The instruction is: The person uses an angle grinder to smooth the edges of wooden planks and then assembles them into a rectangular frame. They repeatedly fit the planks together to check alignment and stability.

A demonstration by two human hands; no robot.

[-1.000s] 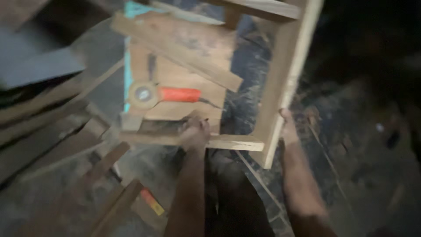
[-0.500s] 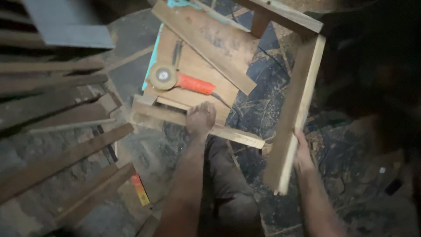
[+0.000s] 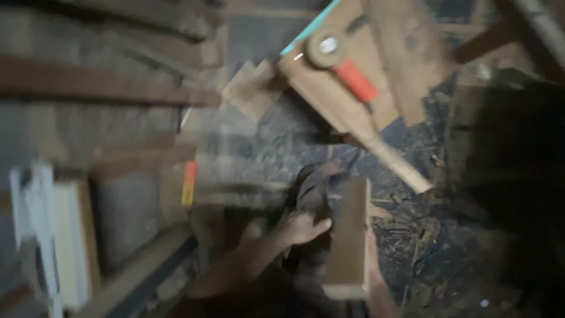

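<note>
1. Head view, blurred by motion: a short wooden block [image 3: 348,238] stands low in the middle of the picture, its long axis running nearly up and down the frame, with one cut end toward the bottom edge.
2. Head view: the right hand [image 3: 372,253] lies along the block's right side, mostly hidden behind it, so I cannot tell how far it is curled or whether it grips.
3. Head view: the left hand [image 3: 301,227] sits just beside the block's left edge with fingers bent, over a dark shape that is too blurred to make out; whether it holds anything I cannot tell.
4. Head view: a wooden frame [image 3: 353,118] with an orange-handled tool [image 3: 344,65] on it lies above, tilted, its long rail slanting down to the right and ending near the block's top.
5. Head view: long planks [image 3: 100,82] crowd the left side; dark littered floor [image 3: 424,247] lies open to the right of the block.
</note>
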